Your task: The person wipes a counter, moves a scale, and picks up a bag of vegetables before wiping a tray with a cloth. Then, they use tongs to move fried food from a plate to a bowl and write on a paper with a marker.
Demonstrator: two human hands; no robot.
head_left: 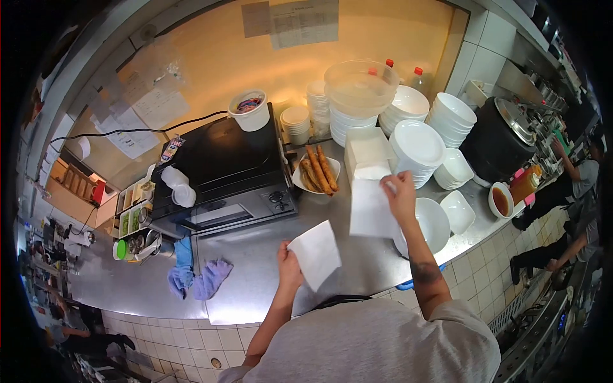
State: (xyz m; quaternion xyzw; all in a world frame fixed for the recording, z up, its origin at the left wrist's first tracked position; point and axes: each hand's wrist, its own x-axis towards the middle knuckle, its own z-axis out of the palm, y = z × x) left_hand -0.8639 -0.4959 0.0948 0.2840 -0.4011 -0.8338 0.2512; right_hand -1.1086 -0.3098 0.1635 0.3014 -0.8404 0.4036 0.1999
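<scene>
My left hand grips a white paper napkin by its left edge, holding it over the steel counter. Farther right, my right hand pinches the top corner of another white napkin, which hangs down in front of a white napkin dispenser. Left of the dispenser stands a small white dish with long brown fried rolls. Just under my right forearm is a large white bowl, partly hidden by the arm.
A black microwave stands at the left, with purple cloths before it. Stacked white plates and bowls line the back right, near a black pot and a bowl of brown sauce. Other people work at both sides.
</scene>
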